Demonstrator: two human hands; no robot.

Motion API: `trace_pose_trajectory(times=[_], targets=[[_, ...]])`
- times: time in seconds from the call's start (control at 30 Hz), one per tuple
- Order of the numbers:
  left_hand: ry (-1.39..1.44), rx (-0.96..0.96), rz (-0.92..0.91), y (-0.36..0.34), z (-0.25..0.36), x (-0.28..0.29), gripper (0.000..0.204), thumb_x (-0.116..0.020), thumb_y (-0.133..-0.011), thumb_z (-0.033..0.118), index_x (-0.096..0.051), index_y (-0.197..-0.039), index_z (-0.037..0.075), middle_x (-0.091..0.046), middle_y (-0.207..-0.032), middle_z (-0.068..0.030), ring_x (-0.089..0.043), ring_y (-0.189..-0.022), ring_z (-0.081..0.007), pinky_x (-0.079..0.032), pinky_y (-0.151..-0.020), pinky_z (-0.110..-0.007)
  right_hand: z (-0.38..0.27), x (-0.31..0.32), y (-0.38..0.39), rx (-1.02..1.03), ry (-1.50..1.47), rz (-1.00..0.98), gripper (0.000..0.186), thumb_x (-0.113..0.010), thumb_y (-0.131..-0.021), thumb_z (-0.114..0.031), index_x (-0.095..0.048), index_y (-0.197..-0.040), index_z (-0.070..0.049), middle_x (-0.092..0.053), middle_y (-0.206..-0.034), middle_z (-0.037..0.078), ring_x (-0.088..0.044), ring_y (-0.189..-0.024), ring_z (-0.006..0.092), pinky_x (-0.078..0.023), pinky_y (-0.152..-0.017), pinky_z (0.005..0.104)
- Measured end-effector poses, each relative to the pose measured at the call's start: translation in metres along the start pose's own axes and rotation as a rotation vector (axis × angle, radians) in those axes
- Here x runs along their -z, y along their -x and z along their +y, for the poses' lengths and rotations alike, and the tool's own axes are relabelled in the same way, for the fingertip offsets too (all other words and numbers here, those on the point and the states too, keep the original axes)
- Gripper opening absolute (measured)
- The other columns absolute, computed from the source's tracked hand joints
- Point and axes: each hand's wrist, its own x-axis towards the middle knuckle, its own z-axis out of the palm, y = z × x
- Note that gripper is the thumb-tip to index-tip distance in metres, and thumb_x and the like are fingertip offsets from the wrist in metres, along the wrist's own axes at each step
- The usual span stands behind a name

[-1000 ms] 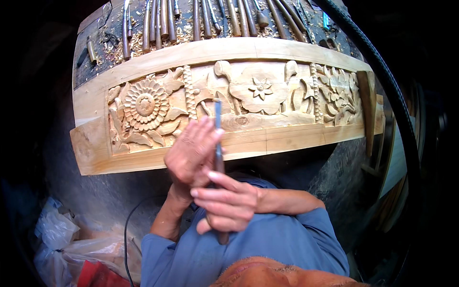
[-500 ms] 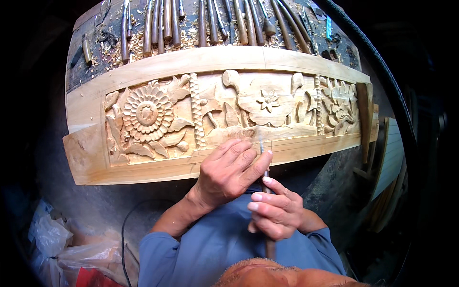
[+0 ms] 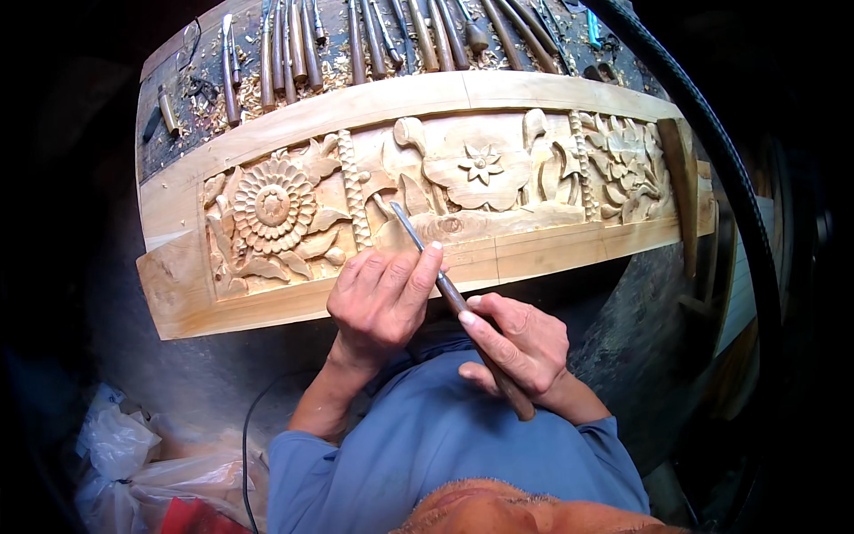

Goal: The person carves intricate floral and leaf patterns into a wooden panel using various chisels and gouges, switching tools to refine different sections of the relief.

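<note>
A pale carved wooden panel lies across the bench in front of me, with flowers, leaves and roped dividers in relief. My right hand is closed round the wooden handle of a carving chisel. Farther up, my left hand rests at the panel's near edge, its curled fingers closed against the chisel's metal shank. The chisel slants up to the left. Its tip is over the lower part of the middle section, near small leaves right of the left divider; whether it touches the wood, I cannot tell.
Several wooden-handled chisels lie in a row among shavings on the dark bench behind the panel. A wooden wedge-like piece stands at the panel's right end. A thick black cable hangs at right; plastic bags sit lower left.
The chisel has swung from nearly upright to a leftward slant, its tip now farther left. My left hand has shifted left, and my right hand slightly right. The view has shifted a little.
</note>
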Motion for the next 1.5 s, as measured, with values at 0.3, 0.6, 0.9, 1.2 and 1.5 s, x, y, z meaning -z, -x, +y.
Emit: trace_pose_trajectory(times=[0.3, 0.6, 0.9, 1.2, 1.5], targets=[[-0.136, 0.010, 0.197, 0.005, -0.013, -0.026, 0.033, -0.091, -0.092, 0.013, -0.084, -0.124, 0.007, -0.077, -0.098, -0.0045, -0.072, -0.084, -0.0229, -0.055, -0.073, -0.039, 0.019, -0.012, 0.001, -0.065, -0.128, 0.056, 0.052, -0.092, -0.079, -0.004, -0.082, -0.130, -0.001, -0.082, -0.106, 0.017, -0.083, -0.087, 0.0304, -0.067, -0.073, 0.0374], [-0.175, 0.017, 0.174, -0.001, -0.013, -0.023, 0.037, -0.088, -0.090, 0.008, -0.084, -0.127, 0.007, -0.077, -0.102, -0.0050, -0.071, -0.085, -0.0230, -0.056, -0.074, -0.039, 0.036, -0.001, -0.007, -0.103, -0.173, 0.010, 0.050, -0.090, -0.077, -0.001, -0.085, -0.127, -0.003, -0.083, -0.105, 0.013, -0.082, -0.083, 0.0258, -0.063, -0.067, 0.0339], [-0.138, 0.043, 0.160, 0.002, -0.015, -0.025, 0.041, -0.087, -0.090, 0.007, -0.083, -0.131, 0.008, -0.078, -0.105, -0.0046, -0.070, -0.083, -0.0221, -0.056, -0.073, -0.038, 0.035, 0.003, -0.018, -0.074, -0.140, -0.017, 0.050, -0.088, -0.076, 0.001, -0.084, -0.126, -0.002, -0.083, -0.102, 0.012, -0.081, -0.080, 0.0236, -0.063, -0.066, 0.0333], [-0.082, 0.045, 0.164, -0.002, -0.013, -0.025, 0.047, -0.090, -0.093, 0.013, -0.081, -0.139, 0.006, -0.080, -0.111, -0.0058, -0.073, -0.085, -0.0223, -0.056, -0.072, -0.037, 0.040, 0.019, -0.034, -0.116, -0.174, -0.059, 0.042, -0.078, -0.079, 0.004, -0.086, -0.120, -0.002, -0.084, -0.100, 0.019, -0.082, -0.075, 0.0273, -0.063, -0.065, 0.0332], [-0.081, 0.032, 0.128, -0.008, -0.012, -0.019, 0.047, -0.090, -0.095, 0.014, -0.081, -0.140, 0.005, -0.081, -0.112, -0.0080, -0.074, -0.087, -0.0230, -0.057, -0.073, -0.037, 0.049, 0.014, -0.027, -0.036, -0.157, -0.043, 0.047, -0.085, -0.077, 0.011, -0.086, -0.121, -0.004, -0.083, -0.103, 0.017, -0.083, -0.081, 0.0281, -0.062, -0.065, 0.0337]])
